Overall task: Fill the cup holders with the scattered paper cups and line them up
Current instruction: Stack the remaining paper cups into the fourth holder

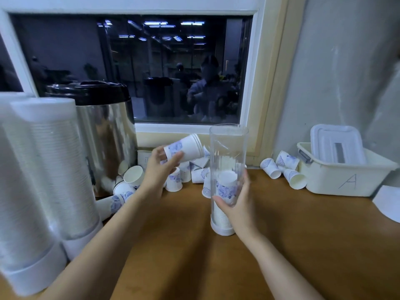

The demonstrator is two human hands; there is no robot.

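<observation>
A clear tube cup holder (pixel 228 148) stands upright on the wooden table, partly filled with a stack of white paper cups (pixel 226 187) with blue print. My right hand (pixel 236 202) grips the tube around its lower half. My left hand (pixel 161 164) holds a small nested stack of paper cups (pixel 186 147) on its side, lifted left of the tube's upper part. Scattered cups (pixel 184 176) lie heaped behind my left hand, and three more cups (pixel 281 167) lie to the right by the wall. Two full cup holders (pixel 47 169) stand at the left.
A steel hot-water urn (pixel 106 131) with a black lid stands behind the full holders. A cream plastic bin (pixel 344 176) marked A, with a white lid propped in it, sits at the right. A white sheet (pixel 387 202) lies beside it. A window is behind.
</observation>
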